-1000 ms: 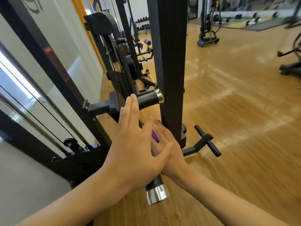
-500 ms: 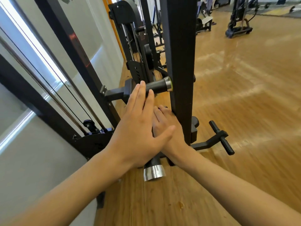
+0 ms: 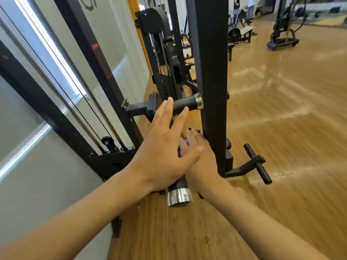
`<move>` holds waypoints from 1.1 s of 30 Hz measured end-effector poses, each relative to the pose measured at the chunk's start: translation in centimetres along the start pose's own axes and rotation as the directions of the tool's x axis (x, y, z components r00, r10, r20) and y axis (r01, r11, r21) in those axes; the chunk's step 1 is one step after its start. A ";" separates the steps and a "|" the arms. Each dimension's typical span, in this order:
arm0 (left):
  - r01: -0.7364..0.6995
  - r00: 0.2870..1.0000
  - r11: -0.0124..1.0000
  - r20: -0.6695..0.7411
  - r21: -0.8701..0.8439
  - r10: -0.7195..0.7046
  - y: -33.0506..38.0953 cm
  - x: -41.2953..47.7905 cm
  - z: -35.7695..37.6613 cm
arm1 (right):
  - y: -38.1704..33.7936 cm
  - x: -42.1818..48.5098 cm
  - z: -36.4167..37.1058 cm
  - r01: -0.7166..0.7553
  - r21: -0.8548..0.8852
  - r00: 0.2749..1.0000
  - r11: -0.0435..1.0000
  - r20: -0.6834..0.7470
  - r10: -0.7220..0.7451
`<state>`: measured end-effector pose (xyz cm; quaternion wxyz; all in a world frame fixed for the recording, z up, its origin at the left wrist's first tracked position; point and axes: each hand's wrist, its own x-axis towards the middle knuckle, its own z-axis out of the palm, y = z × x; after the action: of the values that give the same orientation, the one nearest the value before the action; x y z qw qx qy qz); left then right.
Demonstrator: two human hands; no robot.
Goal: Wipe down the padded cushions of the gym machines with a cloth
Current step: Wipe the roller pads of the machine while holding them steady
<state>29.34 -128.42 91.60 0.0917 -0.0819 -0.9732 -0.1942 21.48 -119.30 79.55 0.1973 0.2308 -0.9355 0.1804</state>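
Finds left hand [image 3: 161, 156] flat, fingers straight, over black padded bar with chrome end cap [image 3: 179, 192], long axis running toward camera. Notes purple scrap [image 3: 186, 142], possibly the cloth, just right, against right hand [image 3: 202, 162]; cannot tell its grip.

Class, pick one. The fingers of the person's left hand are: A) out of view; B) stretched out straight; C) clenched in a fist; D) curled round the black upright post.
B: the left hand lies over the black chrome-capped bar with all its fingers extended, their tips up by the upper grip.
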 end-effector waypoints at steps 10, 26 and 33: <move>0.053 0.998 0.998 0.032 0.022 -0.054 0.9 0.2 -0.3 | -0.6 2.7 0.2 -0.045 0.089 0.999 0.995 0.010 0.045; 0.048 0.998 0.998 0.043 0.043 -0.049 1.5 -0.8 -0.3 | 0.3 -2.0 0.0 -0.033 0.070 0.999 0.997 0.004 0.033; 0.020 0.999 0.999 0.042 0.026 -0.021 2.0 -1.4 0.0 | 0.4 -1.6 -0.3 -0.018 -0.040 1.000 0.999 0.016 0.019</move>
<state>31.10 -126.78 92.01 0.0702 -0.0749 -0.9781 -0.1808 22.69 -118.27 78.93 0.1924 0.2197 -0.9426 0.1618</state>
